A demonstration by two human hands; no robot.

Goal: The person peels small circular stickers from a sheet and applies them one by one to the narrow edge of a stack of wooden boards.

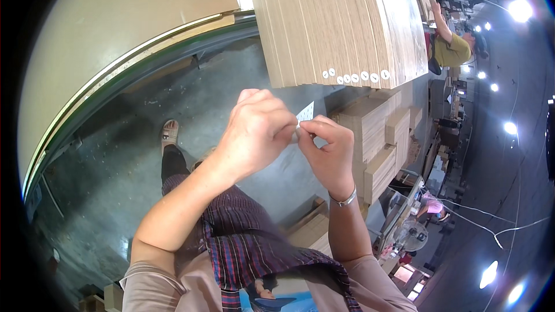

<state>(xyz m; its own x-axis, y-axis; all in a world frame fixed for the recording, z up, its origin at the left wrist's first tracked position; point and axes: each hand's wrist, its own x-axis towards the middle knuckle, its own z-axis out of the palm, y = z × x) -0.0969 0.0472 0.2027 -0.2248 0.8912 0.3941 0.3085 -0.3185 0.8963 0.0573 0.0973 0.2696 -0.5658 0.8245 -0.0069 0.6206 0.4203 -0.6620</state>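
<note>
A small white sheet of stickers (306,112) with rows of dark marks stands up between my two hands. My left hand (257,130) is closed, its thumb and fingertips pinched at the sheet's lower edge. From the other side my right hand (330,153) pinches the same edge between thumb and forefinger; whether a single sticker is between those fingertips is too small to tell. Just beyond my hands rises a stack of wood-grain boards (315,23). Along the boards' near ends sit several round white stickers (364,75), each with a dark mark.
At the left a large beige panel (127,17) lies on a green-edged frame (191,43). More wood-grain pieces (370,124) are piled at the right. Further back stand a fan (410,235) and a person in a yellow-green shirt (451,52). Grey floor (127,156) shows below.
</note>
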